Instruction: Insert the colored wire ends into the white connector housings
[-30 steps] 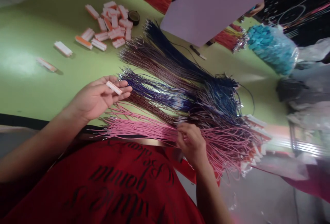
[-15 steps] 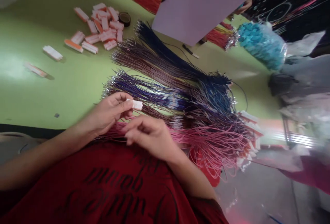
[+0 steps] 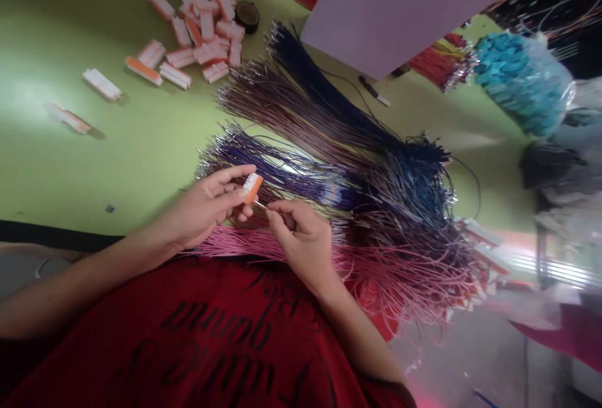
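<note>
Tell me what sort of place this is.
Probably a wiring workshop: bundled dark blue wires and pink wires lie on a green table, near a heap of orange-and-white connectors, and the left hand holds another connector.

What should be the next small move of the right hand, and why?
Probably ease the thin piece into the white-and-orange connector: the right hand pinches it, tip toward that connector, which the left hand holds close by.
</note>
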`<state>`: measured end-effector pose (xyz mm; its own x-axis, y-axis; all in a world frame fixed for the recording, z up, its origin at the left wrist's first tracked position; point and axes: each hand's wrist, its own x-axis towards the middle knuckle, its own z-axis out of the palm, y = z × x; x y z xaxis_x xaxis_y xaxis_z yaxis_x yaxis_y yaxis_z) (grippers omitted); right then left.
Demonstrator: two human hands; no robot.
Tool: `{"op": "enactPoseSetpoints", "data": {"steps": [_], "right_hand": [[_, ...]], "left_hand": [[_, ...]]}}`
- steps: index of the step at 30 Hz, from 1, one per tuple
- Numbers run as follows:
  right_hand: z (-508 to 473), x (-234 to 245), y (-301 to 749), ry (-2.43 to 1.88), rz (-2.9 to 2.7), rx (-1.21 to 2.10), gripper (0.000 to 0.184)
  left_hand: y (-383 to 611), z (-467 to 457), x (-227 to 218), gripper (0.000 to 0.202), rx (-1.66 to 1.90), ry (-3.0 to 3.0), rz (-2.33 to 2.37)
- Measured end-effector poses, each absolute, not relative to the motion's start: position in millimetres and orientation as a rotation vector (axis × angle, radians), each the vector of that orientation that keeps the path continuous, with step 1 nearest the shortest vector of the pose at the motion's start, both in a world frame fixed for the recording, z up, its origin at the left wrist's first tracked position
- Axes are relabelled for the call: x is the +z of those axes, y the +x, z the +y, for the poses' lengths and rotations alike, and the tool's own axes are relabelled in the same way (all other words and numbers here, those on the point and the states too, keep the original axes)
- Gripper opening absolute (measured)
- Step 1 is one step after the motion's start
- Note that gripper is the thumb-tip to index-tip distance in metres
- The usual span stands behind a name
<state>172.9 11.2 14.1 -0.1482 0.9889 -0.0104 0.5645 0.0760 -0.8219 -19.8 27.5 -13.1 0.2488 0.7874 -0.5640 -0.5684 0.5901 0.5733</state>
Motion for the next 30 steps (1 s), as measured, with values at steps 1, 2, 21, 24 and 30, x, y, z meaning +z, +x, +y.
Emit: {"op": "enactPoseSetpoints", "data": {"steps": [1, 2, 21, 24, 30], "right_hand": [[12, 14, 172, -1.538, -1.778, 0.956, 0.018], [12, 15, 171, -1.545, -1.764, 0.985, 0.019], [34, 6, 164, -1.656, -1.018, 1.814, 0.022], [29, 6, 164, -1.634, -1.057, 1.804, 0.023], [18, 7, 160, -1.612, -1.206, 1.708, 0.023]], "left_hand": [[-20, 27, -13, 0.061, 0.938, 0.258, 0.919], [-20, 27, -14, 0.06, 0.937, 0.249, 0.908], [-18, 20, -17, 0.033, 1.045, 0.825, 1.018], [-16, 15, -14, 0.031, 1.062, 0.908, 1.067], [-10, 8, -7, 0.035, 1.009, 0.845, 1.16]]}}
